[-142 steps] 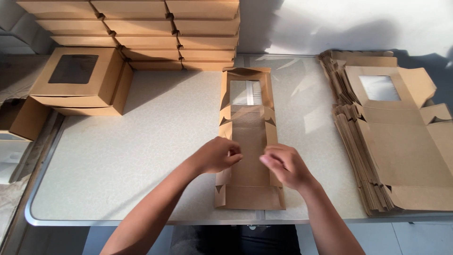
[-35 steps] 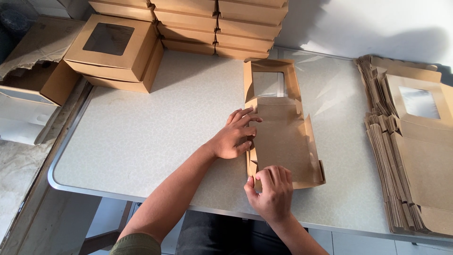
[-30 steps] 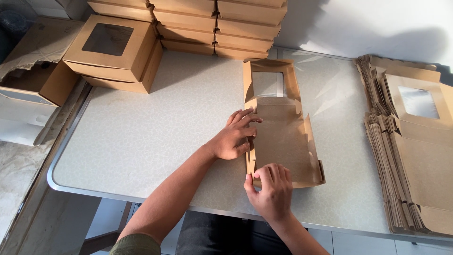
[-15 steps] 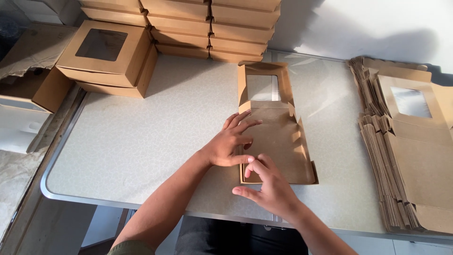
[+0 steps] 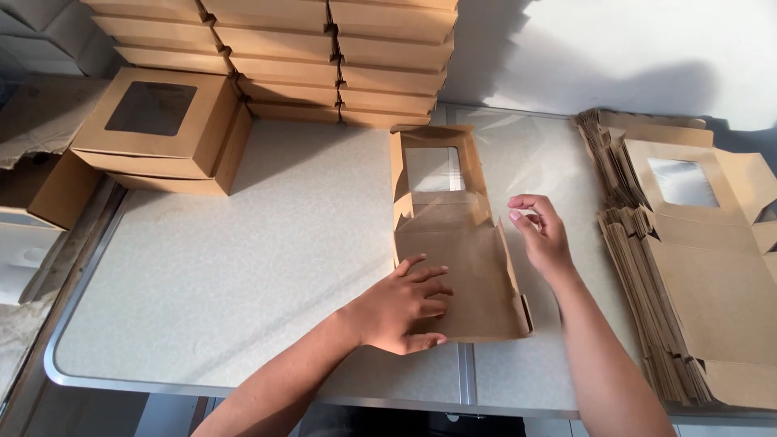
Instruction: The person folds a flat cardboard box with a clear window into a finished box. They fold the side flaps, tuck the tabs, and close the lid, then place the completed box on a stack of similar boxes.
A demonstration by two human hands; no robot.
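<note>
Kraft box blank (image 5: 457, 267) with a clear window in its far panel lies partly folded on the table (image 5: 243, 283), and your left hand (image 5: 401, 307) presses down on its near-left part, fingers spread flat across the brown base panel, gripping nothing. Just past those fingertips the base runs on toward its low raised right wall. Beyond that wall your right hand (image 5: 544, 239) hovers beside the box's right edge, fingers loosely curled, thumb and forefinger close together; you cannot tell whether they pinch anything. Farther from your left hand, the windowed lid panel points away from you toward the stacked flat boxes (image 5: 324, 57) along the far edge. Out past your right hand, a pile of unfolded blanks (image 5: 696, 275) sits at the table's right end. Well to the other side of your left hand, two finished window boxes (image 5: 158, 133) stand stacked near the far-left corner.
</note>
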